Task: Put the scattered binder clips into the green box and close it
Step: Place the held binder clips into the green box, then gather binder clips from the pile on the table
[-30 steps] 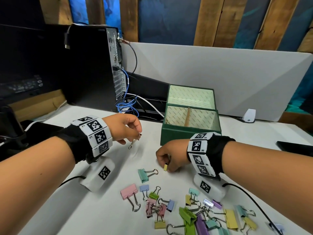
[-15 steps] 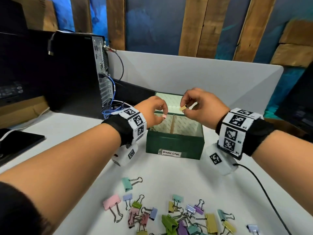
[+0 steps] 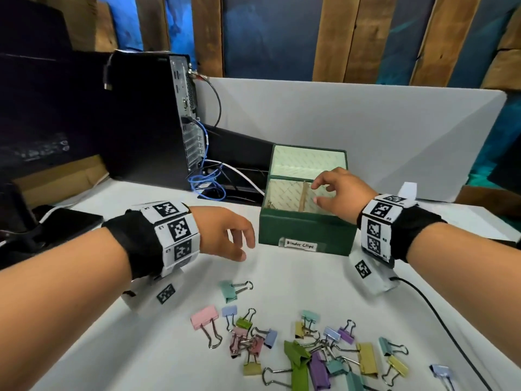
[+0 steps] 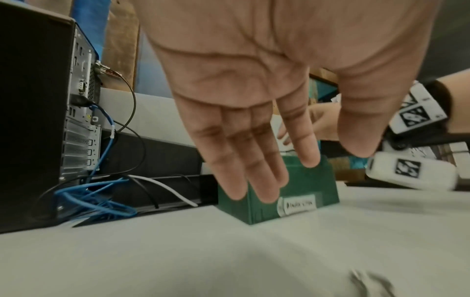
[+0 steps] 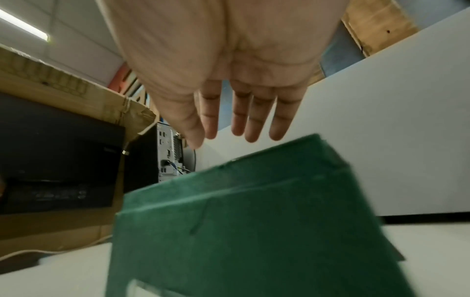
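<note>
Both hands (image 3: 225, 235) (image 3: 342, 193) empty, fingers loose

**Both hands let go of their clips and leave the box**

The left hand (image 3: 225, 238), which held a clip over the green box (image 3: 306, 234) half a second ago, now hangs empty above the table to the box's left, fingers straight and loose. The right hand (image 3: 342, 194) no longer pinches its yellow clip; it hovers over the box's right compartment with fingers spread. One clip (image 3: 270, 205) now lies in the left compartment.
</note>
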Available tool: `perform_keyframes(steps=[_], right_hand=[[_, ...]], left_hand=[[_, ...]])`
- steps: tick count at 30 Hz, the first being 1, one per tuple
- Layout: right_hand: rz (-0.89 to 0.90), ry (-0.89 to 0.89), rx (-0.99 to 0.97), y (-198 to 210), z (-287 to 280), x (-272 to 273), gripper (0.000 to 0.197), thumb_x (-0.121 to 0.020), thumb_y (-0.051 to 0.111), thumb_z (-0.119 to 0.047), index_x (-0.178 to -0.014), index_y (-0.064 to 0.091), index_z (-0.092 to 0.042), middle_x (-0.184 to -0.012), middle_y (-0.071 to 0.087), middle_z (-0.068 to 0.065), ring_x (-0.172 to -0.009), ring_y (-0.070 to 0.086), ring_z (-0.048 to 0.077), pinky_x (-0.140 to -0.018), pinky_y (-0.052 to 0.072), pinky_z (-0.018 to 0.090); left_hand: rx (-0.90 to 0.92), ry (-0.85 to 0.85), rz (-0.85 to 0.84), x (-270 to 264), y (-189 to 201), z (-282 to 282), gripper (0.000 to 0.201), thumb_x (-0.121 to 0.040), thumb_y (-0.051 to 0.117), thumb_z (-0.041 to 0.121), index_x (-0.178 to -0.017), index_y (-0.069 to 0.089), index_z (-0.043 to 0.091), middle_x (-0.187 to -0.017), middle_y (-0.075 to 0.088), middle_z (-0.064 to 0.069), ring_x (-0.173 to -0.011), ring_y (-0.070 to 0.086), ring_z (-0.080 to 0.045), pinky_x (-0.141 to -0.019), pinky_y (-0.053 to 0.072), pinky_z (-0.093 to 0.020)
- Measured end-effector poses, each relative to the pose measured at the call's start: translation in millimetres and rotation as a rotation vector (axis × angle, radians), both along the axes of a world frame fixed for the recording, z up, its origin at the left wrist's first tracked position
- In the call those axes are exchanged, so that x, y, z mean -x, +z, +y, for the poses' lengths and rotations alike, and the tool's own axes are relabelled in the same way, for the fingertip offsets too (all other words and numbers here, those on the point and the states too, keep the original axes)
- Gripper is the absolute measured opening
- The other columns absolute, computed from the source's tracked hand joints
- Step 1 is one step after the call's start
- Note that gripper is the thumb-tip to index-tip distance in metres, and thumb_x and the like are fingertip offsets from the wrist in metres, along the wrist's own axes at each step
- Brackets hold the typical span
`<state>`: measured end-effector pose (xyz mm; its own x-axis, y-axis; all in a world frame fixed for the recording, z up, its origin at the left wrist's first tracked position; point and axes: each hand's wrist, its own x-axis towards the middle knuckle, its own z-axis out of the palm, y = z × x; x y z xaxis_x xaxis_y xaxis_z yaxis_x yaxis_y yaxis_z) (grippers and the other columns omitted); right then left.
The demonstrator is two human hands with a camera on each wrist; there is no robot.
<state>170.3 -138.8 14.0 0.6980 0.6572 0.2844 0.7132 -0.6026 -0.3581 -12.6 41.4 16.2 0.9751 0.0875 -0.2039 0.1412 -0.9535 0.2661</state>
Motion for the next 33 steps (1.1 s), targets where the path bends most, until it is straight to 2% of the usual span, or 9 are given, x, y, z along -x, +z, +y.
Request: perform_keyframes(steps=[5,9,14,19,22,25,27,29,33], right_hand=[[0.013,0.194,-0.013,7.6,8.8,40.1,0.010,-0.085,0.062,-0.023,-0.091,0.059,-0.030,-0.104,0.055,-0.006,-0.099,0.060,0.014,-0.085,0.048,0.028],[0.043,0.455,0.357,11.5,11.6,82.6,0.016,-0.087,0.060,-0.026,-0.103,0.064,-0.027,-0.098,0.056,-0.012,-0.091,0.057,0.008,-0.083,0.047,0.025],[0.097,0.579,0.644,-5.2,26.9,108.7,0.043,-0.087,0.061,-0.027,-0.128,0.050,-0.035,-0.130,0.050,-0.007,-0.115,0.053,0.014,-0.091,0.040,0.025],[0.017,0.693,0.774,-25.8,51.1,119.7,0.059,-0.089,0.057,-0.017,-0.139,0.035,-0.040,-0.145,0.038,0.001,-0.130,0.040,0.019,-0.098,0.033,0.026],[-0.020,0.713,0.780,-35.8,63.2,122.2,0.053,-0.088,0.056,-0.014,-0.135,0.043,-0.037,-0.139,0.042,0.001,-0.125,0.045,0.021,-0.092,0.038,0.029],[-0.059,0.682,0.742,-38.7,66.0,119.8,0.036,-0.085,0.058,-0.016,-0.118,0.055,-0.029,-0.119,0.050,0.000,-0.108,0.053,0.021,-0.062,0.035,0.020],[-0.071,0.665,0.729,-38.9,62.1,117.8,0.026,-0.082,0.059,-0.015,-0.107,0.059,-0.025,-0.105,0.049,-0.002,-0.098,0.053,0.019,-0.055,0.030,0.018],[-0.054,0.644,0.718,-36.1,56.3,115.7,0.023,-0.081,0.060,-0.014,-0.102,0.059,-0.023,-0.100,0.048,-0.003,-0.095,0.054,0.019,-0.058,0.037,0.020],[-0.065,0.579,0.523,-13.8,49.4,100.2,0.024,-0.081,0.061,-0.017,-0.105,0.059,-0.022,-0.103,0.050,-0.001,-0.093,0.057,0.020,-0.082,0.050,0.034]], left_hand=[[-0.004,0.000,0.132,12.6,-14.5,-2.8,0.035,-0.076,0.070,0.040,-0.110,0.059,0.039,-0.095,0.057,0.018,-0.075,0.057,-0.001,-0.079,0.045,-0.019],[-0.065,-0.021,0.191,13.2,-27.2,-8.4,0.047,-0.069,0.075,0.045,-0.113,0.057,0.040,-0.100,0.060,0.016,-0.076,0.055,-0.002,-0.079,0.043,-0.019],[-0.214,0.027,0.190,28.4,-27.3,-9.7,0.058,-0.064,0.070,0.060,-0.111,0.052,0.031,-0.098,0.060,0.012,-0.085,0.055,-0.011,-0.079,0.046,-0.027],[-0.186,0.015,0.304,49.9,-34.1,-4.6,0.040,-0.067,0.073,0.051,-0.094,0.057,0.027,-0.081,0.058,0.014,-0.078,0.052,-0.009,-0.074,0.044,-0.025],[-0.160,0.010,0.289,53.6,-40.5,-0.4,0.028,-0.070,0.073,0.042,-0.082,0.051,0.030,-0.071,0.051,0.015,-0.075,0.051,-0.009,-0.072,0.043,-0.024],[-0.174,-0.010,0.263,52.7,-41.5,4.0,0.023,-0.074,0.070,0.036,-0.073,0.048,0.031,-0.069,0.051,0.014,-0.073,0.050,-0.008,-0.073,0.044,-0.024],[-0.204,-0.017,0.232,50.6,-42.0,5.2,0.022,-0.074,0.069,0.034,-0.072,0.047,0.031,-0.070,0.050,0.013,-0.074,0.050,-0.009,-0.071,0.043,-0.024],[-0.230,-0.011,0.181,47.9,-41.2,6.9,0.023,-0.072,0.067,0.032,-0.067,0.044,0.030,-0.070,0.050,0.013,-0.072,0.050,-0.009,-0.068,0.044,-0.024],[-0.184,0.024,0.048,43.3,-31.9,11.5,0.027,-0.070,0.068,0.026,-0.064,0.042,0.028,-0.061,0.050,0.012,-0.055,0.044,0.000,-0.052,0.036,-0.017]])
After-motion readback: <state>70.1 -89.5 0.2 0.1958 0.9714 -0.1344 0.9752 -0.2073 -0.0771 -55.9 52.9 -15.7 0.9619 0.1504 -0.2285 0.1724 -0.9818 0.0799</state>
